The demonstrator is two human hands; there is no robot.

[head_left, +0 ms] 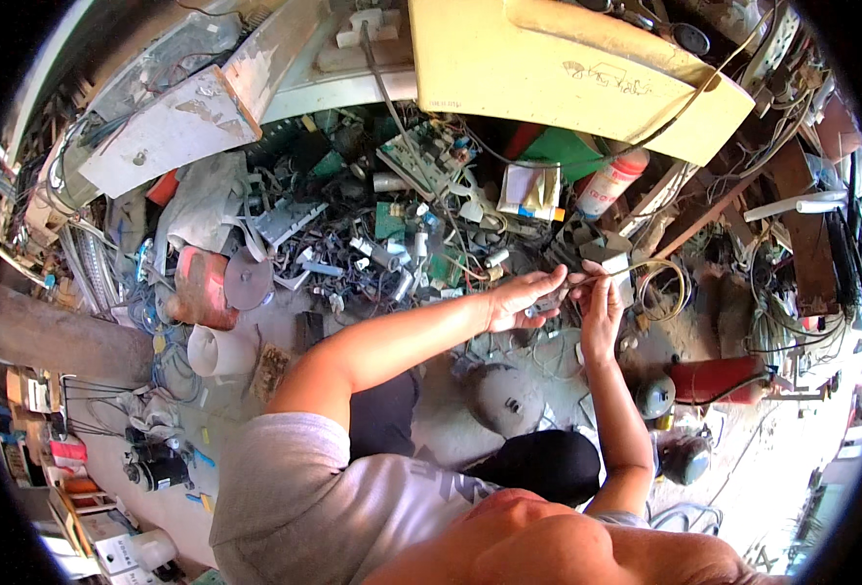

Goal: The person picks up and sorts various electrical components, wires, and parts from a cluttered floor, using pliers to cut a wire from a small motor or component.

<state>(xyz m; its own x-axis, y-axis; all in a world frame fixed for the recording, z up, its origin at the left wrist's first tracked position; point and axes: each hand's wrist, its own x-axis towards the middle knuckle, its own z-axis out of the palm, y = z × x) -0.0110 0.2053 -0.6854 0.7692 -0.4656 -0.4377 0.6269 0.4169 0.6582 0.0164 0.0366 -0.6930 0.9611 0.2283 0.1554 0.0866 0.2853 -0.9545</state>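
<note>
Both my hands are close together over the cluttered floor, in front of my knees. My right hand (602, 307) is closed, fingertips pinching a thin, brownish tube or stiff wire. From there the piece runs right and joins a loose coil of yellowish tube (667, 292). My left hand (524, 300) is beside it, palm turned up and fingers half curled. A small greyish part seems to lie between its thumb and fingers, too small to name. Below the hands, a round grey metal dome (507, 400) stands on the floor near my knees.
A heap of circuit boards and scrap parts (392, 234) spreads beyond my hands, under a yellow panel (577, 73). A red and white bottle (611, 183) stands behind the hands. On the right lies a red cylinder (719, 380); at left are a white tub (221, 351) and a disc (248, 279).
</note>
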